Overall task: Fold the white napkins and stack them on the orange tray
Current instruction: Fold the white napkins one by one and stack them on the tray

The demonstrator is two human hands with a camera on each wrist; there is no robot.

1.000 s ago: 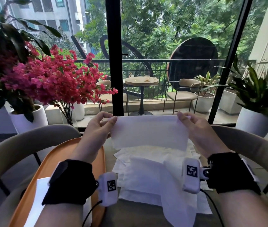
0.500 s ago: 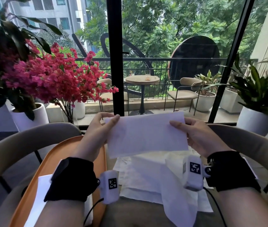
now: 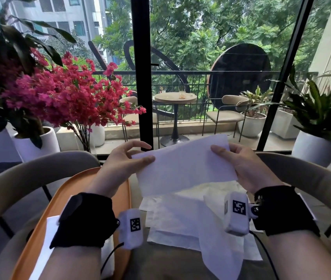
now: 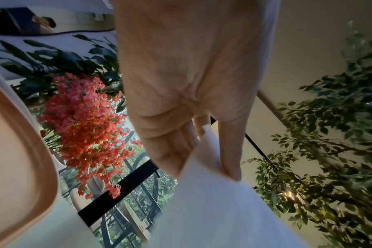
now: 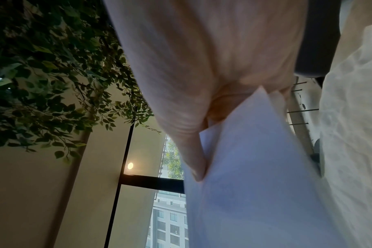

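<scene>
From the head view I hold a folded napkin (image 3: 182, 168) stretched between my left hand (image 3: 124, 164) and right hand (image 3: 239, 166), its long axis running hand to hand, with the orange tray (image 3: 67, 190) lying below my left grip, the nearer one. In the left wrist view, thumb and fingers (image 4: 229, 151) pinch one end. In the right wrist view, my thumb clamps the other end.

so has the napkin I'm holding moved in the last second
Yes. The napkin has tilted: its right end has risen against the black window post, while the left hand end sits lower, toward the tray.
</scene>
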